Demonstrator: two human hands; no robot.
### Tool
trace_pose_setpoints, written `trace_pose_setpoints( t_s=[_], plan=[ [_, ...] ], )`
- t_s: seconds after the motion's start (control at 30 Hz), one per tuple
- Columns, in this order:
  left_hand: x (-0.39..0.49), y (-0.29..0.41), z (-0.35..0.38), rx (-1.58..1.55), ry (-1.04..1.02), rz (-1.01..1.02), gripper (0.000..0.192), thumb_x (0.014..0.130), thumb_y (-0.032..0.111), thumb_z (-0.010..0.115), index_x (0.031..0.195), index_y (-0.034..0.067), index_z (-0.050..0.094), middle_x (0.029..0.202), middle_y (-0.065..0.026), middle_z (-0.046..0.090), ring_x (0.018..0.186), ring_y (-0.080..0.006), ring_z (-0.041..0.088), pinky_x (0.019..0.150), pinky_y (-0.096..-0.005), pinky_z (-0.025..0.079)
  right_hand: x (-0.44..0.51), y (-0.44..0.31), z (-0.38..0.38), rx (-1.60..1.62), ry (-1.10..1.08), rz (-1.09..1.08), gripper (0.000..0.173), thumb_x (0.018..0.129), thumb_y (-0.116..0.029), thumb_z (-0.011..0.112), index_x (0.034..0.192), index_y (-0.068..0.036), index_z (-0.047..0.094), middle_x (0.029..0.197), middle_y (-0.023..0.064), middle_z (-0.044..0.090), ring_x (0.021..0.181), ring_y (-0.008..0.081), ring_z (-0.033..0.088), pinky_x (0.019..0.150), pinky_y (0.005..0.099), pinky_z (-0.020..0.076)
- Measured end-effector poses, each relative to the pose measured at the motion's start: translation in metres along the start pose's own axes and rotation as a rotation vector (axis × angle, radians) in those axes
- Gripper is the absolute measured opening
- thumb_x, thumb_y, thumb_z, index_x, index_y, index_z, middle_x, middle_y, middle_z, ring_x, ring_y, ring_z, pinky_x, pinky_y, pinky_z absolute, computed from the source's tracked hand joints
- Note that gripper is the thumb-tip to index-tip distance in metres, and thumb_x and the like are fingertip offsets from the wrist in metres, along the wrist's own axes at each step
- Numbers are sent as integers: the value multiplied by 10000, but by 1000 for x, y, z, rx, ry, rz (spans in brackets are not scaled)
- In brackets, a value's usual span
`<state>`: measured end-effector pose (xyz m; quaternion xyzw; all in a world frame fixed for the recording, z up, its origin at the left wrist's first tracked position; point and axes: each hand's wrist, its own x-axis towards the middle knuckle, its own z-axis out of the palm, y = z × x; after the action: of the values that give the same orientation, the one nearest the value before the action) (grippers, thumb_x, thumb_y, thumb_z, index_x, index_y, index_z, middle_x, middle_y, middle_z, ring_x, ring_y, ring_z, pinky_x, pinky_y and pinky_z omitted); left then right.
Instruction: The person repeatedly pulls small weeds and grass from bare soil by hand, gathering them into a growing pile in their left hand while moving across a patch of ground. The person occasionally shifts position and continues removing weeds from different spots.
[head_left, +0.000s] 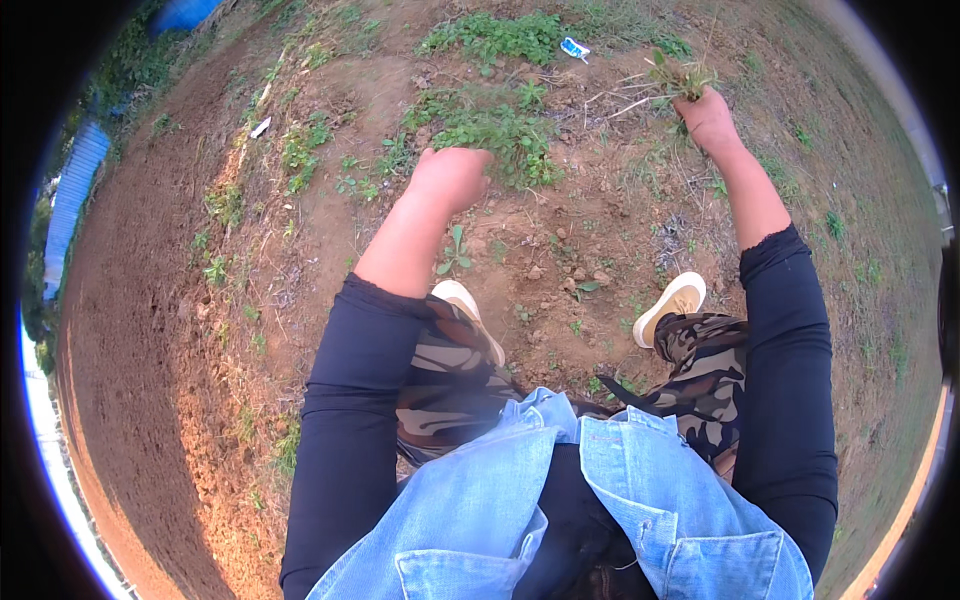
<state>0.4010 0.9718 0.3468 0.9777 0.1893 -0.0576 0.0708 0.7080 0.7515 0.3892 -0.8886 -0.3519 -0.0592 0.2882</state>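
My left hand (452, 178) is at the near edge of a patch of low leafy weeds (499, 135) growing in brown soil. Its fingers curl downward and are partly hidden by the back of the hand, so whether it grips a stem cannot be told. Up and to the right, my right hand (707, 120) is closed around a bunch of pulled weeds (681, 78) with green leaves and pale, dry stalks. A small broad-leaved seedling (454, 251) stands in the soil just below my left hand.
A crumpled blue and white wrapper (574, 49) lies beyond the weeds. A white scrap (260, 128) rests at the left. My two shoes (679, 300) stand apart on the soil. Darker bare earth (142, 300) curves along the left, with a blue corrugated sheet (73, 195) past it.
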Motion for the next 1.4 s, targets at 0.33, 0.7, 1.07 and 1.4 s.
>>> trace_pose_setpoints(
  t_s=[0.33,0.7,1.07,1.4],
  plan=[
    [-33,-31,11,-140,-126,-127,419,858,260,622,1263,162,578,1166,-165,630,1083,-327,594,930,-416,474,15,20,-94,-692,128,-323,330,852,-223,631,1140,-103,522,1068,142,615,1003,340,596,792,443,507],
    [-78,-46,-7,-39,-218,-276,399,859,248,616,1243,145,588,1146,-163,638,1075,-333,597,925,-418,477,1,129,85,-909,-879,-143,355,738,-272,710,959,5,699,1041,213,664,982,339,642,867,416,508],
    [28,-50,57,-157,-321,-94,379,859,249,612,1230,171,601,1113,-158,651,1045,-324,610,902,-430,488,-33,-63,269,-396,-1171,-413,216,790,-101,619,981,-105,719,975,124,698,914,281,666,785,391,527],
    [103,-130,168,-457,-341,-136,352,852,252,600,1190,153,621,1057,-163,664,975,-343,628,862,-434,501,-21,4,426,-219,-1186,-266,342,740,-24,592,1070,-68,669,1078,179,653,1007,334,620,851,395,498]
  ],
)
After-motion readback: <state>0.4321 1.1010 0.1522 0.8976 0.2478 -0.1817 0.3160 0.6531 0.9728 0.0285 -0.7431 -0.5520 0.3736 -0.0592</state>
